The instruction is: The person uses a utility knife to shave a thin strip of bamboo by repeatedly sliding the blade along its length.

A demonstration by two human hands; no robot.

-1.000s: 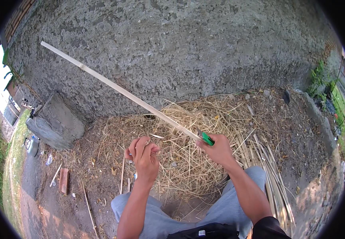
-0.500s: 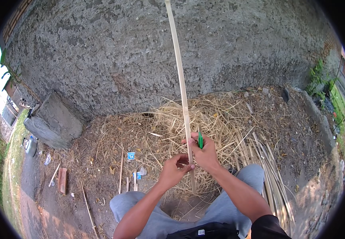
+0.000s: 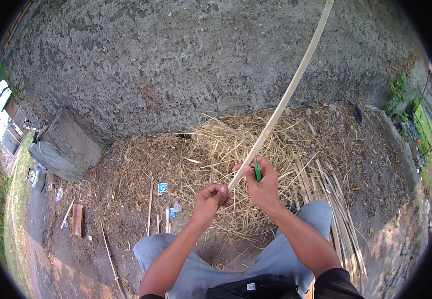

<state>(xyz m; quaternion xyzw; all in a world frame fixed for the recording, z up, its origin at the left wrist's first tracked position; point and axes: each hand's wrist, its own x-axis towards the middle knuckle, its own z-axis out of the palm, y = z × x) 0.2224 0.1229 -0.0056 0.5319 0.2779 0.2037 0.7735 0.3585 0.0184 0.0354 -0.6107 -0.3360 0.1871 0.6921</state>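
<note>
A long pale bamboo strip (image 3: 287, 98) slants from my hands up to the far right, its far end near the top edge of the view. My left hand (image 3: 209, 203) is closed round the near end, thumb along the top. Just to the right and a little farther up the strip, my right hand (image 3: 265, 189) pinches it with the thumb on top. The same hand grips a small green-handled knife (image 3: 258, 171); its blade is hard to make out against the straw-coloured shavings.
Below and beyond my hands lies a heap of bamboo shavings (image 3: 216, 142). Several split strips (image 3: 343, 224) lie to the right of my knee. A rough grey wall (image 3: 191, 65) rises ahead. At left are a concrete block (image 3: 71, 144), a brick (image 3: 78, 221) and a blue packet (image 3: 162, 188).
The strip has swung from nearly upright to a slant toward the far right. My left hand has moved slightly left and up to its near end. My right hand still holds the knife.
</note>
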